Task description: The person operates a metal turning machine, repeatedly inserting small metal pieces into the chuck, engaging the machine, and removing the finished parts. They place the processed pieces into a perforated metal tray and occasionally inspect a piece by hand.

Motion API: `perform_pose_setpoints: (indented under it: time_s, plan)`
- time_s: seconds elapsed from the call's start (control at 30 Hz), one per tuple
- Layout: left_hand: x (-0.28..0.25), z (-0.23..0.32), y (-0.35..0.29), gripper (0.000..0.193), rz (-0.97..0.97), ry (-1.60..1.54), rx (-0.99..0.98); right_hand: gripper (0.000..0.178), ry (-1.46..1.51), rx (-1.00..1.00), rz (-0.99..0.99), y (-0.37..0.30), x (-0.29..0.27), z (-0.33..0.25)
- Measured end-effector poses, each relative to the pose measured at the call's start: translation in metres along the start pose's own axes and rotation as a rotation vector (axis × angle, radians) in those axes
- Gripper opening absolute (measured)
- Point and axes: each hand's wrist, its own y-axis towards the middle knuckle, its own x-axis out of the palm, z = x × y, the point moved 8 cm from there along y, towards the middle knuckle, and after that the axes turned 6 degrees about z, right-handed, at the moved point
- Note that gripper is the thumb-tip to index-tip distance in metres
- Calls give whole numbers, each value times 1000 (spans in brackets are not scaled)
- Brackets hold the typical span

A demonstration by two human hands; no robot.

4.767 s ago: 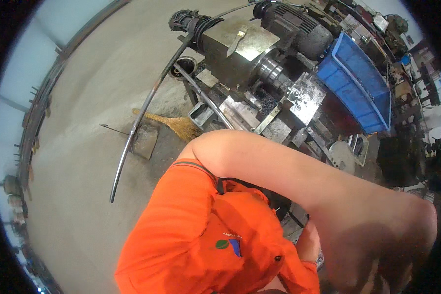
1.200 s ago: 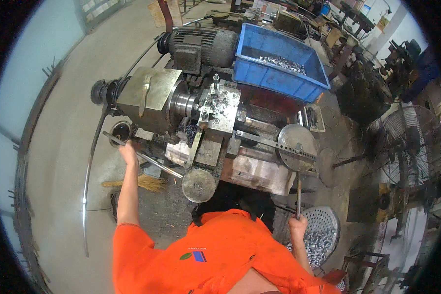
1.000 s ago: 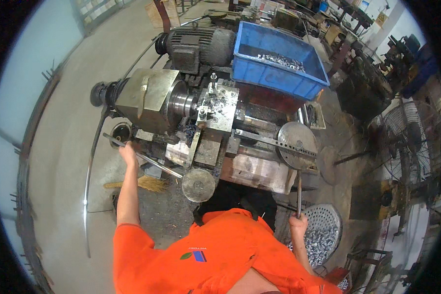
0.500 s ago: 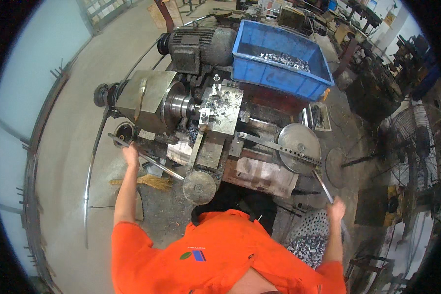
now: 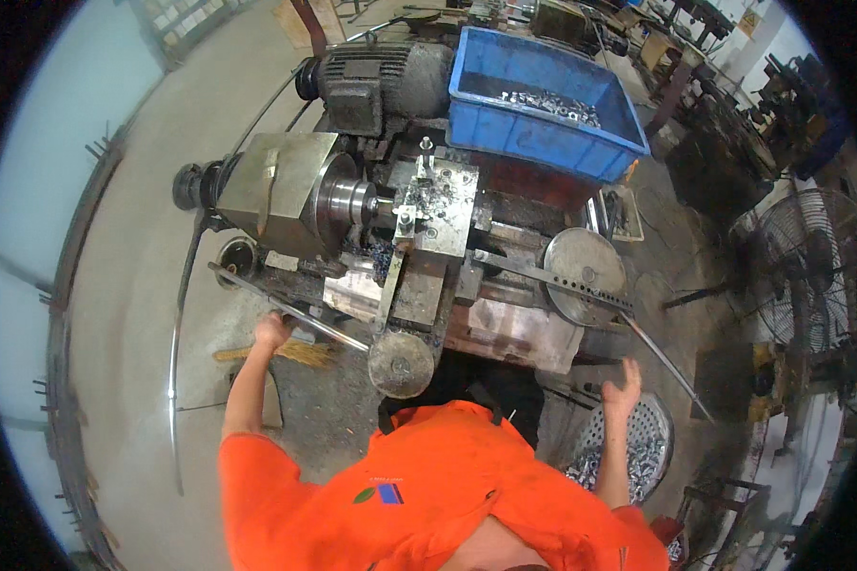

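My left hand point(image 5: 272, 330) is closed at a long metal lever rod point(image 5: 318, 325), which slopes down to a round metal disc point(image 5: 401, 364) at the front of the lathe point(image 5: 438, 209). My right hand point(image 5: 622, 388) is open, fingers apart and holding nothing. It is over the rim of a perforated metal basket point(image 5: 659, 433) with small metal parts point(image 5: 646, 466) in it. To the right of that hand, a shiny handle rod point(image 5: 671, 366) runs from a drilled bar point(image 5: 552, 278) by a larger disc point(image 5: 581, 266). The lathe's chuck point(image 5: 346, 202) faces the chip-covered tool block.
A blue plastic crate point(image 5: 543, 138) with small metal parts stands behind the lathe, beside a dark motor point(image 5: 381, 81). On the left floor lies a straw broom point(image 5: 300, 354). A floor fan point(image 5: 800, 262) stands at right. Long bars line the left wall.
My right hand has let go of the handle rod and drawn to the left, opening. The handle now points farther right. My left hand has shifted slightly right and nearer along its rod.
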Motion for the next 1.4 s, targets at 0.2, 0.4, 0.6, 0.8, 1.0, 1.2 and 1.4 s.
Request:
perform_pose_setpoints:
  time_s: [0.2,0.4,0.6,0.8,1.0,1.2,1.4]
  plan:
    - [41,4,-11,32,47,204,-289,36,316,162,-220,-13,18,-45]
    - [63,6,-15,44,-85,109,-145,31,368,116,-273,11,11,-95]
    - [47,-15,-13,50,-152,312,-13,28,468,-127,-338,77,13,-189]
    - [-49,-39,-30,46,-92,-121,-134,33,626,-431,-464,125,45,-347]
    - [-247,-62,-89,29,670,-124,-137,31,549,-1004,-231,119,92,-485]
    - [-214,-162,-151,39,439,117,-556,22,202,-850,-472,103,155,-536]
    - [-218,-221,-127,35,288,205,-790,23,164,-871,-424,103,160,-541]
